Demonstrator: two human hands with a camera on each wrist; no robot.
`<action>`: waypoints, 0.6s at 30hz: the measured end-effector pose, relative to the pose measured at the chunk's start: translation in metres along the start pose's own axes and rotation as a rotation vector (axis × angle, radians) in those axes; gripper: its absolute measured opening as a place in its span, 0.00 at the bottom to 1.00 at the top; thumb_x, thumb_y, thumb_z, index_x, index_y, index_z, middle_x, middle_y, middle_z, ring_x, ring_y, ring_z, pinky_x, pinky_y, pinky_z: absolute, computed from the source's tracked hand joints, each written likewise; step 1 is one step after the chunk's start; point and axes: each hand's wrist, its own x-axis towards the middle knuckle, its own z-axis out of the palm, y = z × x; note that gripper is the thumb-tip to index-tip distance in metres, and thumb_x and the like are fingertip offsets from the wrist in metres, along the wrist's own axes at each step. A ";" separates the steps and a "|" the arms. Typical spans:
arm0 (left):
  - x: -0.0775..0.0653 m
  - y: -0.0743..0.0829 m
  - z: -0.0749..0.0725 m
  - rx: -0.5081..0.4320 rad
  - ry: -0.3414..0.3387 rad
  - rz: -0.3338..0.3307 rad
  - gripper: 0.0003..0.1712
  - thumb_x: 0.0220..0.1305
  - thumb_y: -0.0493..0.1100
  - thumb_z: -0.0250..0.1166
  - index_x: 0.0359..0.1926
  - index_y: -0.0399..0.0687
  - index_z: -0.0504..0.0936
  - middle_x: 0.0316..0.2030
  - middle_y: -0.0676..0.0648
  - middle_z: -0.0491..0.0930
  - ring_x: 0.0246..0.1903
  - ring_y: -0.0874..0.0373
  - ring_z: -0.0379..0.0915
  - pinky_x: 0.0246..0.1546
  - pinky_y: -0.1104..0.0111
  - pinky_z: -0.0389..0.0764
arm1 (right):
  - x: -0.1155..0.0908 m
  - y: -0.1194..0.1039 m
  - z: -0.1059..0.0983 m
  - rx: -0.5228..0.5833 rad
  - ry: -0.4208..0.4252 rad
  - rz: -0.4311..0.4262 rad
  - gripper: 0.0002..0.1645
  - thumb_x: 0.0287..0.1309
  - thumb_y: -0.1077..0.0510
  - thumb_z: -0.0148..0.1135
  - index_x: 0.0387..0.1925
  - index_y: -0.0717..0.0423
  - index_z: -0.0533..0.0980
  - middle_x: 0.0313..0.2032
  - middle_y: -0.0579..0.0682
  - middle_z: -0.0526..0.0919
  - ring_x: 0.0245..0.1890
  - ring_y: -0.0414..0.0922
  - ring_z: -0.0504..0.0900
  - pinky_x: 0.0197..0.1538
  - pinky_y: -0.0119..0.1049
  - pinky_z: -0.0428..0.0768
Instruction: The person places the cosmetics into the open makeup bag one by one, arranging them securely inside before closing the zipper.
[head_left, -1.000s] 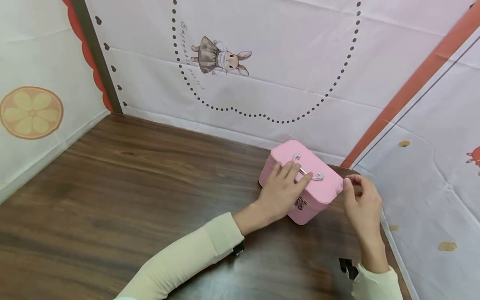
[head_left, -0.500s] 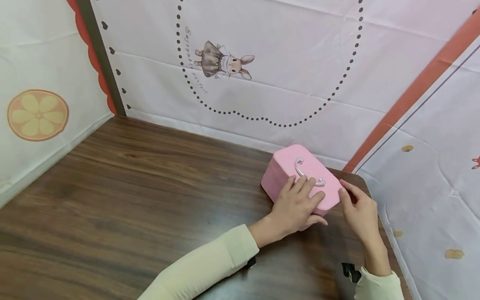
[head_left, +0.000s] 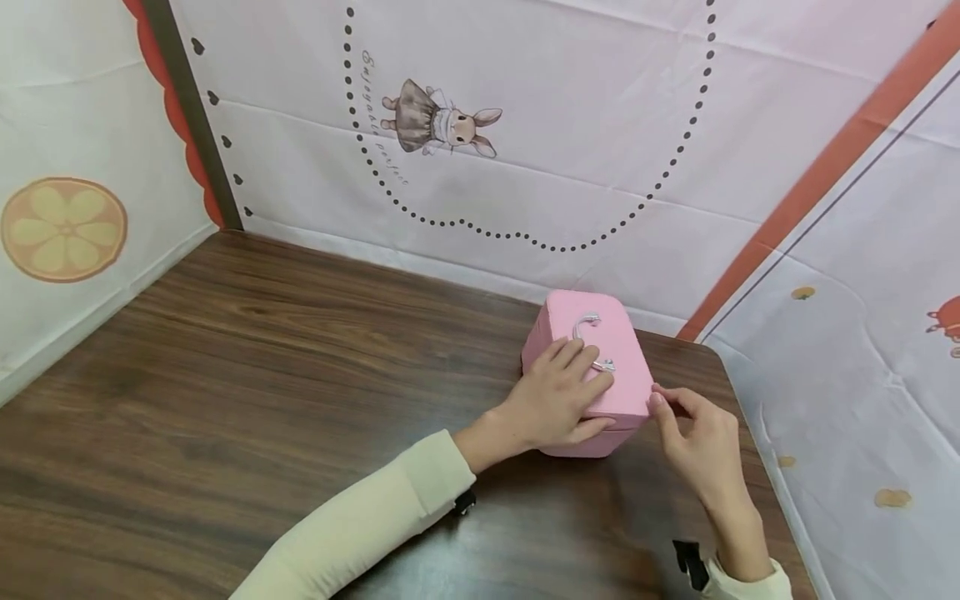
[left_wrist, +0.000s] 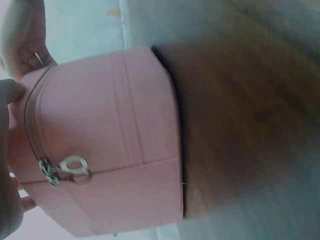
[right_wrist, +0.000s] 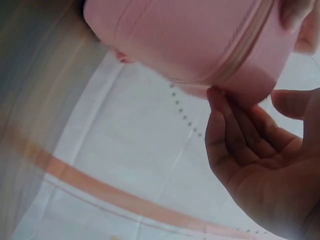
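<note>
A pink zip-up case (head_left: 622, 333) stands on the wooden table, its lid down and a silver handle (head_left: 581, 325) on top. My left hand (head_left: 551, 400) rests on the lid, fingers spread toward the handle and thumb along the near edge. At the lid's right near corner, the thumb and fingers of my right hand (head_left: 705, 450) pinch the edge; the right wrist view shows these fingers (right_wrist: 250, 135) bent under that corner. Metal zipper pulls (left_wrist: 65, 170) hang at the side seam in the left wrist view; in the head view my left hand hides them.
The brown wood-grain table (head_left: 262, 400) spreads to the left of the case. Printed white cloth walls (head_left: 450, 200) enclose the table at the back, left and right. The case stands close to the back wall, near the table's rounded right corner.
The case has turned clockwise on the table, its right end swinging nearer and to the left. My right hand has followed that corner; my left hand has stayed on the lid.
</note>
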 end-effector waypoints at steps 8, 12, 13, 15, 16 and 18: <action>-0.012 -0.008 -0.009 -0.033 0.032 -0.077 0.34 0.55 0.72 0.57 0.43 0.48 0.77 0.46 0.45 0.71 0.49 0.51 0.65 0.57 0.61 0.64 | -0.003 -0.022 -0.004 0.056 -0.097 -0.080 0.07 0.54 0.70 0.64 0.35 0.62 0.84 0.34 0.50 0.87 0.31 0.45 0.85 0.34 0.21 0.75; -0.016 0.000 -0.011 0.010 0.107 -0.151 0.41 0.48 0.81 0.54 0.39 0.48 0.76 0.43 0.47 0.71 0.46 0.51 0.65 0.53 0.61 0.67 | -0.001 -0.028 -0.001 0.169 -0.163 -0.085 0.08 0.57 0.71 0.62 0.35 0.59 0.84 0.34 0.47 0.87 0.34 0.40 0.84 0.39 0.20 0.75; -0.016 0.002 -0.012 0.028 0.120 -0.168 0.43 0.46 0.82 0.52 0.38 0.48 0.76 0.43 0.47 0.71 0.46 0.51 0.65 0.52 0.61 0.68 | 0.000 -0.029 0.000 0.189 -0.174 -0.088 0.09 0.57 0.71 0.61 0.35 0.58 0.83 0.34 0.46 0.86 0.35 0.40 0.84 0.40 0.19 0.74; -0.017 0.006 -0.013 0.062 0.131 -0.191 0.44 0.44 0.83 0.52 0.37 0.48 0.76 0.43 0.46 0.72 0.45 0.50 0.66 0.51 0.60 0.69 | 0.003 -0.029 0.002 0.206 -0.169 -0.093 0.09 0.58 0.71 0.61 0.34 0.58 0.83 0.33 0.46 0.86 0.35 0.41 0.84 0.40 0.19 0.74; -0.017 0.007 -0.014 0.077 0.126 -0.201 0.44 0.45 0.83 0.52 0.38 0.48 0.76 0.44 0.46 0.72 0.45 0.50 0.66 0.51 0.60 0.68 | 0.005 -0.028 0.004 0.192 -0.150 -0.093 0.09 0.58 0.71 0.61 0.34 0.58 0.83 0.32 0.47 0.86 0.34 0.42 0.84 0.39 0.19 0.74; -0.019 0.009 -0.016 0.107 0.110 -0.212 0.44 0.45 0.83 0.52 0.38 0.48 0.76 0.45 0.46 0.72 0.46 0.49 0.67 0.52 0.59 0.68 | 0.011 -0.024 0.007 0.141 -0.087 -0.090 0.08 0.58 0.70 0.61 0.34 0.60 0.83 0.31 0.48 0.86 0.32 0.45 0.84 0.35 0.21 0.75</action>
